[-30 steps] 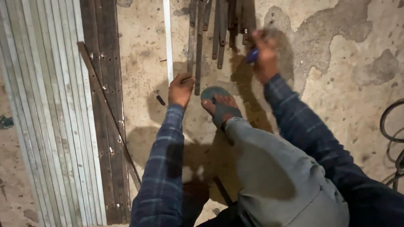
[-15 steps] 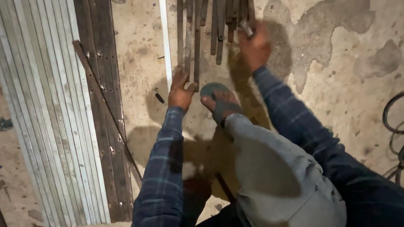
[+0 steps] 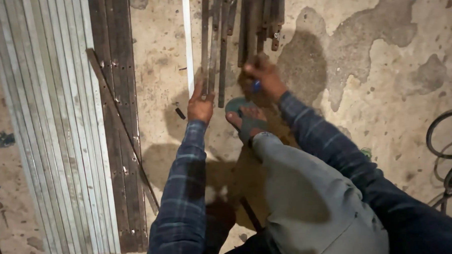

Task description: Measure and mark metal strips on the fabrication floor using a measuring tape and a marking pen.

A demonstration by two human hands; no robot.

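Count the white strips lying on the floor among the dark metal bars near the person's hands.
1. The white strip lies on the concrete just left of the dark bars, ending beside the left hand; its far end runs out of view.

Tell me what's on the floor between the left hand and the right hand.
In the head view, thin dark metal strips run between the left hand and right hand, with a sandalled foot just below the gap.

Pale metal strips [image 3: 50, 123], coiled black cable [image 3: 450, 159].
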